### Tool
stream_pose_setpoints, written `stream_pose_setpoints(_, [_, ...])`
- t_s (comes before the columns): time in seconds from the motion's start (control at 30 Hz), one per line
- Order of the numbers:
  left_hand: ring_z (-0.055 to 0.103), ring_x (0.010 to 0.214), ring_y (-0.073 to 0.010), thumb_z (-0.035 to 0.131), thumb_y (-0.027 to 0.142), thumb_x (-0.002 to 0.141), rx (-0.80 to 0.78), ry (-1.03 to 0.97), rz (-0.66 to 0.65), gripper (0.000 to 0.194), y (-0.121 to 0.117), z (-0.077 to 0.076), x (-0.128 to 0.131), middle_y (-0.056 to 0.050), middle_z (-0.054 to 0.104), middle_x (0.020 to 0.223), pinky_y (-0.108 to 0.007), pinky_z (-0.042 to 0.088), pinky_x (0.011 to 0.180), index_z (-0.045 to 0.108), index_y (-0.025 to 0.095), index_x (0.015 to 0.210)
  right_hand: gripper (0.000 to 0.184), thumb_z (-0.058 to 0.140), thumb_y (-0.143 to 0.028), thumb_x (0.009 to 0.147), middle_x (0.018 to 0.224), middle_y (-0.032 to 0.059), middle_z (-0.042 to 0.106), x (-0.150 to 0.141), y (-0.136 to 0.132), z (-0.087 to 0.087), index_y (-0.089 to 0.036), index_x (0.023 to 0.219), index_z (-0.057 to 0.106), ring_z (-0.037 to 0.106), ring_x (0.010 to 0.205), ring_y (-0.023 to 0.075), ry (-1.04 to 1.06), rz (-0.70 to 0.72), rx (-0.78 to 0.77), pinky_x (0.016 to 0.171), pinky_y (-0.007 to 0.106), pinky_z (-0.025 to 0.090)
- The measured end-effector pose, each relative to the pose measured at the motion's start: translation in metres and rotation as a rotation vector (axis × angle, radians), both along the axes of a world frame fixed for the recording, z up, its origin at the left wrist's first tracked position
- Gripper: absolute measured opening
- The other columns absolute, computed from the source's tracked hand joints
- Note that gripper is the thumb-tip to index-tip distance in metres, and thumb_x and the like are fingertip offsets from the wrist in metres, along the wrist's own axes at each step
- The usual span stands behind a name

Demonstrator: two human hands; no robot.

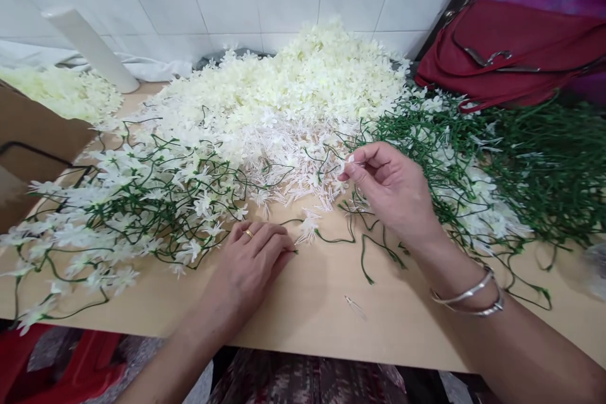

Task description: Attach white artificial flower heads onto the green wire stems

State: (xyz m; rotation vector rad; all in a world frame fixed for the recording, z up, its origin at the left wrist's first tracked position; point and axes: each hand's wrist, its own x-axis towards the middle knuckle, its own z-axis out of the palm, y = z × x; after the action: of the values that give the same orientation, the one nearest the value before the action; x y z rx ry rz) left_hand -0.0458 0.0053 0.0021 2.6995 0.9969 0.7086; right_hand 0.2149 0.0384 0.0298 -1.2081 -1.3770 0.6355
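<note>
My left hand rests low over the table with its fingers curled closed around a green artificial flower stem, whose tip pokes out past the fingertips. Raised over the middle, my right hand pinches a small white flower piece between thumb and fingers. Between the hands lies a white artificial flower on a green stem. Behind it are loose thin white stamens. Several bare green stems lie below my right hand.
A large heap of cream-white petals lines the tiled wall. Finished-looking flowers with stems pile up on the left, beside a cardboard box. Green stems and a red handbag are on the right. A white roll leans at back left.
</note>
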Motion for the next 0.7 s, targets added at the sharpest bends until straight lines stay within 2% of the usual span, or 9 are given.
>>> stream_pose_setpoints(0.07, [0.071, 0.100, -0.0197, 0.052, 0.018, 0.108, -0.070, -0.190, 0.024, 0.010, -0.005, 0.002, 0.007, -0.001, 0.076, 0.105, -0.039, 0.042, 0.104, 0.060, 0.024, 0.106, 0.008, 0.071, -0.026, 0.093, 0.079, 0.0003, 0.071, -0.002, -0.010, 0.018, -0.024, 0.088, 0.065, 0.066, 0.075, 0.0176, -0.052, 0.015, 0.001, 0.076, 0.034, 0.053])
stream_pose_setpoints(0.13, [0.072, 0.103, -0.0199, 0.055, 0.021, 0.106, -0.193, -0.388, 0.111, 0.007, -0.011, 0.001, 0.014, -0.002, 0.077, 0.106, -0.039, 0.044, 0.107, 0.060, 0.025, 0.109, 0.006, 0.072, -0.026, 0.093, 0.078, 0.0008, 0.071, -0.005, -0.023, 0.033, -0.025, 0.088, 0.069, 0.066, 0.074, 0.0181, -0.151, 0.094, -0.042, 0.072, 0.033, 0.053])
stream_pose_setpoints(0.23, [0.071, 0.101, -0.0215, 0.057, 0.030, 0.106, -0.478, -0.636, 0.282, 0.010, -0.020, -0.004, 0.025, -0.005, 0.075, 0.105, -0.033, 0.052, 0.091, 0.064, 0.025, 0.109, 0.011, 0.068, -0.025, 0.096, 0.075, 0.0000, 0.071, -0.013, -0.042, 0.041, -0.025, 0.085, 0.071, 0.065, 0.068, 0.0166, -0.237, 0.326, -0.165, 0.064, 0.029, 0.053])
stream_pose_setpoints(0.3, [0.070, 0.100, -0.0218, 0.056, 0.035, 0.107, -0.617, -0.724, 0.301, 0.014, -0.024, -0.009, 0.029, -0.006, 0.074, 0.104, -0.031, 0.053, 0.085, 0.065, 0.024, 0.109, 0.011, 0.067, -0.024, 0.096, 0.077, -0.0002, 0.072, -0.018, -0.051, 0.033, -0.024, 0.085, 0.071, 0.067, 0.071, 0.0159, -0.209, 0.386, -0.243, 0.067, 0.028, 0.055])
stream_pose_setpoints(0.37, [0.069, 0.099, -0.0215, 0.059, 0.036, 0.106, -0.665, -0.736, 0.265, 0.015, -0.025, -0.012, 0.031, -0.006, 0.073, 0.103, -0.032, 0.053, 0.086, 0.066, 0.024, 0.108, 0.010, 0.067, -0.025, 0.096, 0.078, -0.0003, 0.072, -0.020, -0.057, 0.018, -0.024, 0.087, 0.070, 0.067, 0.072, 0.0151, -0.097, 0.365, -0.294, 0.066, 0.026, 0.055])
stream_pose_setpoints(0.53, [0.067, 0.093, -0.0180, 0.059, 0.031, 0.106, -0.668, -0.667, 0.180, 0.009, -0.026, -0.014, 0.029, -0.004, 0.070, 0.100, -0.029, 0.051, 0.084, 0.065, 0.024, 0.107, 0.010, 0.069, -0.032, 0.098, 0.082, 0.0001, 0.072, -0.020, -0.062, -0.012, -0.024, 0.091, 0.070, 0.068, 0.076, 0.0142, 0.058, 0.395, -0.367, 0.069, 0.025, 0.055])
stream_pose_setpoints(0.7, [0.065, 0.091, -0.0150, 0.058, 0.022, 0.105, -0.584, -0.582, 0.127, 0.005, -0.025, -0.008, 0.031, -0.001, 0.068, 0.097, -0.026, 0.049, 0.082, 0.063, 0.024, 0.105, 0.011, 0.071, -0.032, 0.097, 0.081, 0.0003, 0.072, -0.016, -0.062, -0.017, -0.024, 0.091, 0.070, 0.067, 0.076, 0.0153, 0.088, 0.440, -0.402, 0.072, 0.028, 0.056])
